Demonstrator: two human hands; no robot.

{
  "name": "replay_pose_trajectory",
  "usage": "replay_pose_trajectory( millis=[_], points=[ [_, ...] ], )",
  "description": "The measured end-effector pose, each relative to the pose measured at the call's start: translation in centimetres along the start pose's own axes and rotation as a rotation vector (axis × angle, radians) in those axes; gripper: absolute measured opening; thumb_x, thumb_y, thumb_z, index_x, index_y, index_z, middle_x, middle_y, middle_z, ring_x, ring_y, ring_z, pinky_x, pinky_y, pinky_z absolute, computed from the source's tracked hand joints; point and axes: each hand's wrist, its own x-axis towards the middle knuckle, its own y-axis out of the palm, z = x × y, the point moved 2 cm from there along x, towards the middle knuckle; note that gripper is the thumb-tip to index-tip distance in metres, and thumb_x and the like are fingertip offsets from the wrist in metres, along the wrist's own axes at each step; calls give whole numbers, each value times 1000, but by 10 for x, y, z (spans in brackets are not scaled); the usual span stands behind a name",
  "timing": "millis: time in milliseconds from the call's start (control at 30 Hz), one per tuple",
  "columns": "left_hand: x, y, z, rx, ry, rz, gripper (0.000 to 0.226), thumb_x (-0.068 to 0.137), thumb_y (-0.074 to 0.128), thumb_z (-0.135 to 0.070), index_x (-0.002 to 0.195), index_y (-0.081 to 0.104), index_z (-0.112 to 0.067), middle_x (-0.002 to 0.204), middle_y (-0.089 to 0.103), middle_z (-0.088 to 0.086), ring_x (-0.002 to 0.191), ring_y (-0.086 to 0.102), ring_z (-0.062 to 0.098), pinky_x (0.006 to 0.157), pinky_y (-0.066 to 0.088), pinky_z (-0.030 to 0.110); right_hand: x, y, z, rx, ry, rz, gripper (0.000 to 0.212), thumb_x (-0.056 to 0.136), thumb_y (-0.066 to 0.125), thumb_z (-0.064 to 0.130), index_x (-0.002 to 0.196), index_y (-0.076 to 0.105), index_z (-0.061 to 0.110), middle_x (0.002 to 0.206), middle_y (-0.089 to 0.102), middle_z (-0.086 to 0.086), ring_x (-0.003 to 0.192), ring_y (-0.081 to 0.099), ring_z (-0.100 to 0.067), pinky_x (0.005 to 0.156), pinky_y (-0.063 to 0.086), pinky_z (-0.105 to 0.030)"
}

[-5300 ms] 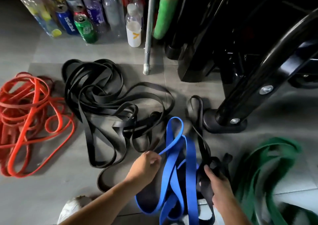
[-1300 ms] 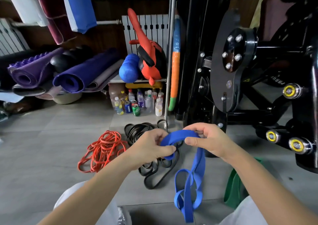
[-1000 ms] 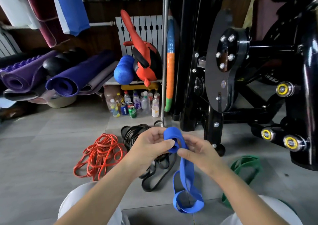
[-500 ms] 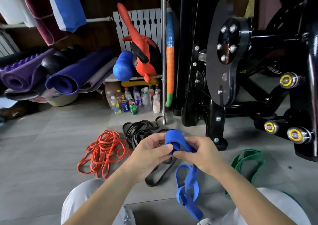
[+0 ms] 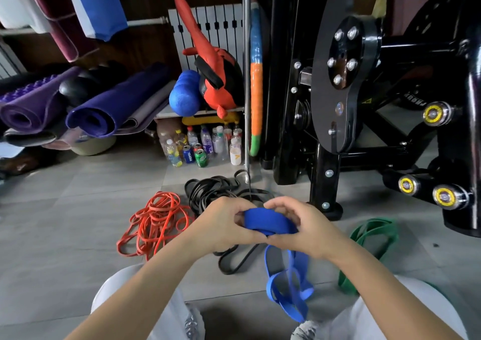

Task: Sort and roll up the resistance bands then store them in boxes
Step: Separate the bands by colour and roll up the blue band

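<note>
Blue band (image 5: 268, 222) sits between my two hands, held up above the floor (image 5: 65, 222), with its upper part wound into a small flat coil. My left hand (image 5: 223, 222) grips the coil from the left, fingers curled over the top and thumb beneath. My right hand (image 5: 303, 227) pinches it from the right, thumb and fingertips closed on the outer wrap. Both hands are clamped on the same roll, their fingertips almost meeting. The unrolled rest of the band hangs from under my right hand in loose, twisted loops that drop between my knees in white trousers (image 5: 122, 295).

Just behind my hands a pile of black bands (image 5: 208, 191) lies on the grey tiles, partly hidden by my knuckles. A tangle of orange bands (image 5: 156, 217) lies just beside it on the left. A green band (image 5: 372, 235) lies on the floor to the right, near my right forearm.

Farther out, a metal pole (image 5: 246, 79) stands upright at the far edge of the black pile, with a black gym machine (image 5: 338, 92) to its right. A cluster of bottles and cans (image 5: 203, 147) stands to the left of the pole, and rolled mats (image 5: 104, 105) lie stacked at the left
</note>
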Motion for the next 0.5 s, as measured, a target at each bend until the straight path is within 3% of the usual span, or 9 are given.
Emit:
replay_pose_trajectory(
  millis=[67, 167, 333, 433, 500],
  points=[
    [-6, 6, 6, -203, 2, -25, 25, 69, 80, -7, 82, 73, -26, 85, 74, 4, 79, 70, 17, 74, 57, 31, -7, 3, -9, 136, -21, -18, 42, 62, 81, 29, 100, 62, 29, 93, 71, 10, 84, 67, -8, 77, 51, -21],
    [-12, 20, 15, -488, -16, -96, 27, 70, 77, 2, 87, 74, -19, 84, 74, 5, 75, 70, 13, 66, 52, 19, -18, 15, -20, 372, -23, -128, 31, 64, 79, 27, 94, 71, 24, 92, 73, 2, 85, 67, -12, 77, 51, -22],
    [-14, 51, 27, -969, -49, -132, 29, 69, 76, 0, 97, 69, 0, 89, 72, 15, 81, 69, 22, 72, 55, 26, -23, 34, -20, 475, -84, -270, 37, 68, 75, 38, 104, 70, 30, 97, 73, -3, 91, 69, -17, 76, 51, -21],
    [-16, 52, 28, -975, -116, -105, 37, 68, 72, -5, 104, 65, -2, 89, 72, 9, 83, 69, 19, 73, 56, 26, -23, 27, -17, 322, -84, -263, 32, 68, 72, 42, 99, 70, 33, 89, 72, -4, 83, 66, -24, 70, 53, -29],
    [-15, 42, 25, -730, -115, -72, 47, 68, 79, -10, 112, 63, -11, 91, 71, -2, 82, 67, 12, 71, 55, 25, -21, 19, -15, 217, -79, -225, 29, 68, 71, 45, 94, 70, 32, 83, 69, -9, 77, 61, -30, 71, 51, -41]
  ],
)
